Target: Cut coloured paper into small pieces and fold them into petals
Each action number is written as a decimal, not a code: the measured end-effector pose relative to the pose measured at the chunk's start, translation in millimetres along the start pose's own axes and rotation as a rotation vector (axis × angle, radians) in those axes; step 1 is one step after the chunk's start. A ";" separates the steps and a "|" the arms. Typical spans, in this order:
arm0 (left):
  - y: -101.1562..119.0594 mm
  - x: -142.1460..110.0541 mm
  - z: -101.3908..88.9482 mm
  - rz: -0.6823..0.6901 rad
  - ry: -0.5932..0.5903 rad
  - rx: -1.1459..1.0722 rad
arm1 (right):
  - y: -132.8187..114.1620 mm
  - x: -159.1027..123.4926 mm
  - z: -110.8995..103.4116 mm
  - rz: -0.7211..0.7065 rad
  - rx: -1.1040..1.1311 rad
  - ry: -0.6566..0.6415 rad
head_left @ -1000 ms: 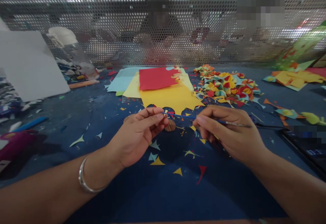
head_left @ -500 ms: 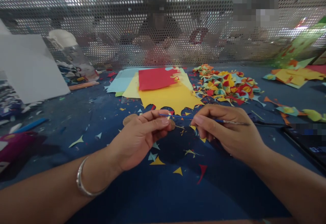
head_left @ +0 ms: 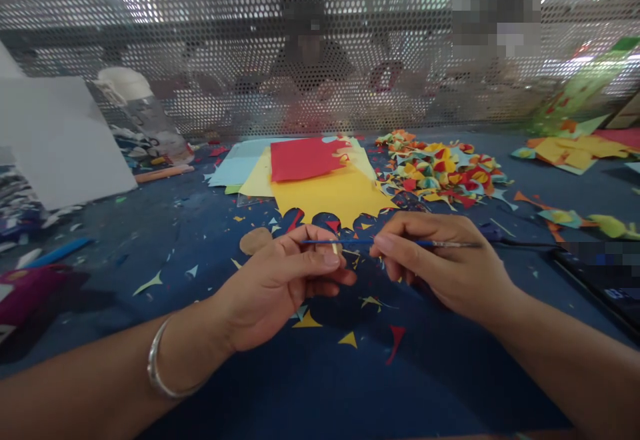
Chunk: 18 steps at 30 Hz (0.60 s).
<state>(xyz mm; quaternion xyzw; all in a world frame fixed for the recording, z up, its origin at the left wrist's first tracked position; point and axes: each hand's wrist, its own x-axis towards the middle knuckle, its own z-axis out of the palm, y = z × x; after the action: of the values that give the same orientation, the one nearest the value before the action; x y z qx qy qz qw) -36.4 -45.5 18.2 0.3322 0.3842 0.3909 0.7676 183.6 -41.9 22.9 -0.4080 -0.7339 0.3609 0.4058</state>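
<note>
A thin paintbrush (head_left: 357, 243) with a blue handle lies level between my two hands. My right hand (head_left: 435, 257) pinches it, with its silvery end (head_left: 450, 245) pointing right over the knuckles. At the left, my left hand (head_left: 295, 263) holds a small pale yellow strip (head_left: 335, 249) between thumb and index finger, against the blue handle. Whether the strip wraps round the handle is too small to tell. A round brown disc (head_left: 255, 241) rests on the table behind my left hand.
Red paper (head_left: 303, 159) tops yellow paper (head_left: 325, 199) with scalloped cuts. A pile of coloured paper pieces (head_left: 445, 170) stands to its right. Paper scraps (head_left: 349, 339) dot the blue table. A bottle (head_left: 145, 113), purple case (head_left: 30, 293) and phone (head_left: 600, 287) flank my arms.
The blue handle's left end has moved further left across my left fingers. My left hand has dropped a little and its lower fingers have spread; the pale strip shows more clearly.
</note>
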 end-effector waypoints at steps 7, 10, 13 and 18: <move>-1.2 0.6 -1.8 0.043 0.051 0.085 | -0.2 0.6 1.0 -0.016 0.013 -0.027; -1.8 0.2 -3.4 0.062 0.062 0.109 | -2.1 0.4 1.1 -0.038 -0.003 -0.041; -1.1 0.0 -4.7 0.055 0.064 0.115 | -3.1 -0.2 1.1 -0.050 -0.008 -0.050; 1.6 -0.6 -6.1 0.044 0.013 0.153 | -2.5 -0.4 0.1 -0.065 -0.003 -0.049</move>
<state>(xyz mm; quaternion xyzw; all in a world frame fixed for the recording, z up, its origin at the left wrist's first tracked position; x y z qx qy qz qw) -42.4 -44.0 16.7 0.3956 0.4106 0.3794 0.7287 182.9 -43.3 24.9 -0.3757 -0.7569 0.3564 0.3986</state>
